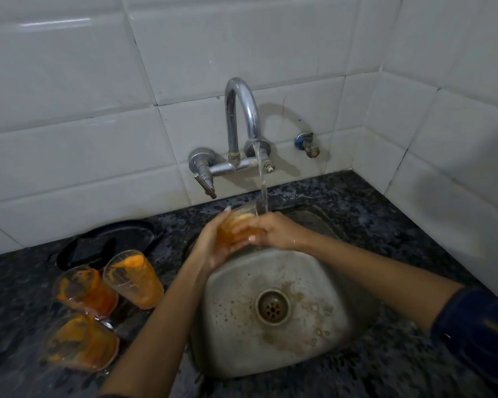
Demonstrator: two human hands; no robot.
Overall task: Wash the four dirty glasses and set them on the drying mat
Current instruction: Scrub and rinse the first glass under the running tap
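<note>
Holding the first glass (239,228) over the sink (322,334), we had the left hand (213,245) cupped round it and the right hand (273,231) wrapped over its side, beside the stream (262,182). Better to tilt its mouth under the water and rub inside. Three dirty glasses (133,278) waited on the table (357,191).

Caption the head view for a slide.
Both hands hold an orange-stained glass under the running tap; three dirty glasses wait.
</note>
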